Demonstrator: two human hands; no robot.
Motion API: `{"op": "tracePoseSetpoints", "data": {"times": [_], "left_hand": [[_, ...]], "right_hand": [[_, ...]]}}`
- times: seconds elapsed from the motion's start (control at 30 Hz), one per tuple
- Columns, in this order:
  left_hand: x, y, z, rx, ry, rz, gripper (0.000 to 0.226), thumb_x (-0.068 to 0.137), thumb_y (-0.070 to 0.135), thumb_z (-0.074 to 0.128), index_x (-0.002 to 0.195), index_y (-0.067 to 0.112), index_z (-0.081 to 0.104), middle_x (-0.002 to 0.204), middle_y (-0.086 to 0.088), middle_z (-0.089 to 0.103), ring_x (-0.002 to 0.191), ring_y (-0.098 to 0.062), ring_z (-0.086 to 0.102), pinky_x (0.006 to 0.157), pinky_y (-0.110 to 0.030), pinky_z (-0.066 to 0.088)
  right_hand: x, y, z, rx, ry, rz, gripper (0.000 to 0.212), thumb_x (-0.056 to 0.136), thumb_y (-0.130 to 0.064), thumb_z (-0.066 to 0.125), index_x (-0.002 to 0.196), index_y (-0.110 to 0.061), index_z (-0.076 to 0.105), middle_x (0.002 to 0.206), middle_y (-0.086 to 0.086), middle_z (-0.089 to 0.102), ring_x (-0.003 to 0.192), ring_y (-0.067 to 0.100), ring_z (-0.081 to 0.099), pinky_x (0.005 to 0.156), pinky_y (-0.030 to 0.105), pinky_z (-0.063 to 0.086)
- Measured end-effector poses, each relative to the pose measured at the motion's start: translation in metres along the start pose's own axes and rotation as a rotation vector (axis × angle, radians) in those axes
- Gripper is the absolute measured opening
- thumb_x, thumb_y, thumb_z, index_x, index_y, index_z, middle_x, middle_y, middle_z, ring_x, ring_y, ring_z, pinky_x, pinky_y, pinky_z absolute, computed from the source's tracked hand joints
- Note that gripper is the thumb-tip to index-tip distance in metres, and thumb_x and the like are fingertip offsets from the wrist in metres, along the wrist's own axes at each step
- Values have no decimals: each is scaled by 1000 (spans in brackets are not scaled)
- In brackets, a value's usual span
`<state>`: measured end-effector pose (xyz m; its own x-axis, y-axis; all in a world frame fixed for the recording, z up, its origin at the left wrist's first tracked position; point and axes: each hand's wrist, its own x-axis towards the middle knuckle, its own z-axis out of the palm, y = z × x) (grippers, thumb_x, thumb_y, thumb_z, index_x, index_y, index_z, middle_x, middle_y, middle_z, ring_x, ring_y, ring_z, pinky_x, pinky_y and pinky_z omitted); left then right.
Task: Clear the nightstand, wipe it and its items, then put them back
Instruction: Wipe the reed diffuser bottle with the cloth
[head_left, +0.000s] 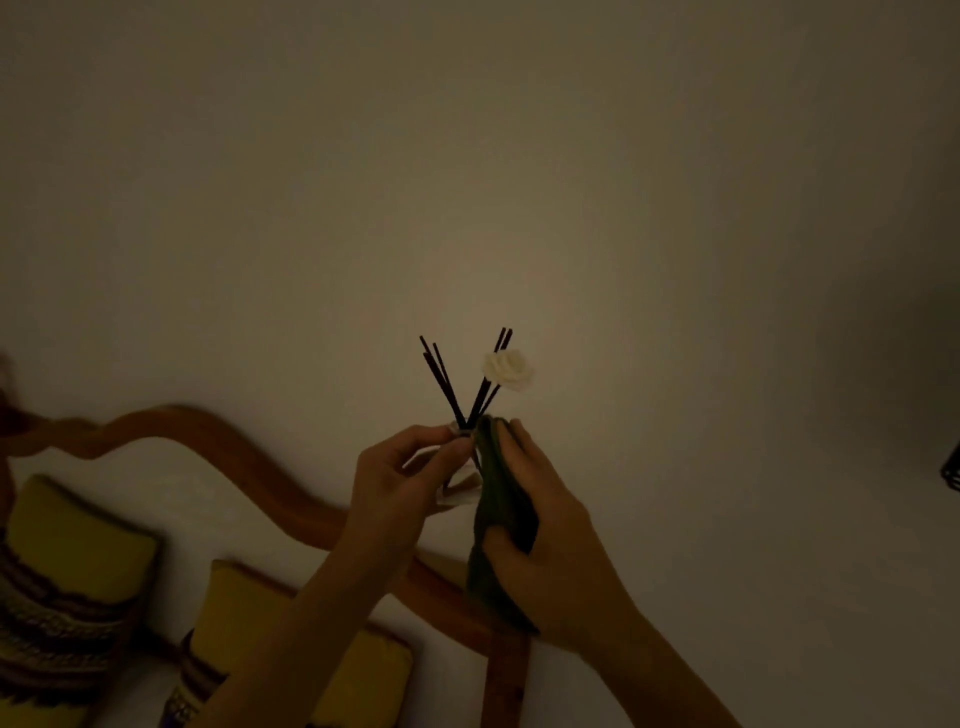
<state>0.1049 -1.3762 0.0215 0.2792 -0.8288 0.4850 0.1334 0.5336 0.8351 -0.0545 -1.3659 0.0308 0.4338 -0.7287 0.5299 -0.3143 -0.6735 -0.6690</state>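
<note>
I hold a reed diffuser up in front of the wall. Its small pale bottle (460, 486) is pinched at the neck by my left hand (400, 483). Several dark reeds (449, 387) and a white flower (508, 369) stick up out of it. My right hand (545, 540) grips a dark green cloth (501, 519) and presses it against the bottle's right side. Most of the bottle is hidden behind the fingers and cloth. The nightstand is not in view.
The room is dim. A curved wooden headboard (228, 441) runs across the lower left, with two yellow patterned pillows (78, 551) leaning on it. A plain pale wall (519, 182) fills the rest. A dark object (953, 467) shows at the right edge.
</note>
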Motion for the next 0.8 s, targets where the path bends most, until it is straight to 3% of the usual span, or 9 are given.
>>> {"op": "tracePoseSetpoints", "data": {"times": [0.07, 0.13, 0.27, 0.33, 0.4, 0.5, 0.63, 0.7, 0.8], "left_hand": [[4, 4, -4, 4, -42, 13, 17, 83, 18, 72, 96, 8, 76, 99, -9, 76, 95, -23, 73, 71, -31, 60], [8, 8, -7, -1, -53, 15, 18, 83, 18, 71, 97, 8, 76, 97, -9, 76, 93, -23, 74, 71, -32, 60], [14, 3, -5, 36, 54, -4, 20, 93, 19, 62, 108, 12, 73, 99, -6, 75, 94, -23, 72, 74, -36, 60], [12, -2, 3, 77, 56, 16, 23, 101, 18, 52, 115, 14, 69, 106, -8, 73, 101, -26, 70, 83, -39, 59], [12, -5, 10, 95, 37, 27, 25, 103, 18, 47, 117, 16, 68, 107, -9, 73, 104, -27, 69, 89, -41, 57], [14, -2, 15, 70, 10, -14, 24, 102, 21, 49, 113, 15, 69, 106, -10, 71, 105, -31, 67, 92, -42, 55], [18, 2, 15, 40, -17, -62, 31, 93, 35, 57, 108, 11, 69, 101, -10, 70, 98, -29, 66, 89, -44, 53], [19, 2, 13, 103, -34, -13, 26, 94, 30, 59, 106, 9, 69, 100, -11, 69, 96, -28, 66, 86, -42, 53], [17, 4, 13, 198, -125, 66, 20, 97, 24, 58, 107, 10, 68, 99, -7, 71, 92, -22, 71, 78, -30, 56]], "right_hand": [[13, -1, -9, 75, -26, 77, 83, 90, 6, 58, 155, -30, 24, 161, -7, 28, 146, 13, 31, 115, 28, 37], [19, -1, -11, 147, -46, 104, 84, 89, 8, 59, 154, -33, 26, 156, -7, 37, 139, 17, 42, 106, 25, 48], [6, -6, 13, 157, -10, 67, 88, 89, -2, 60, 153, -46, 21, 160, -30, 16, 145, 2, 29, 114, 34, 41], [-1, -11, 29, 161, 3, 24, 90, 87, -3, 58, 150, -52, 16, 160, -35, 4, 140, -19, 16, 111, 11, 34], [-4, -15, 37, 158, 44, 15, 92, 87, 1, 57, 145, -53, 11, 161, -29, -1, 129, -35, 6, 96, -8, 25], [-6, -17, 36, 181, 69, 66, 94, 90, 2, 58, 139, -58, 5, 161, -29, 0, 135, -27, 7, 92, -10, 22], [-10, -11, 24, 266, 52, 138, 95, 89, -1, 63, 143, -60, 12, 154, -35, 21, 143, 1, 29, 113, 25, 40], [-10, -8, 19, 223, 70, 157, 94, 89, -3, 64, 144, -58, 12, 146, -39, 27, 138, 7, 35, 112, 29, 40], [-6, -4, 13, 226, 125, 170, 91, 90, 0, 63, 149, -49, 14, 157, -24, 26, 141, 9, 35, 115, 37, 39]]}}
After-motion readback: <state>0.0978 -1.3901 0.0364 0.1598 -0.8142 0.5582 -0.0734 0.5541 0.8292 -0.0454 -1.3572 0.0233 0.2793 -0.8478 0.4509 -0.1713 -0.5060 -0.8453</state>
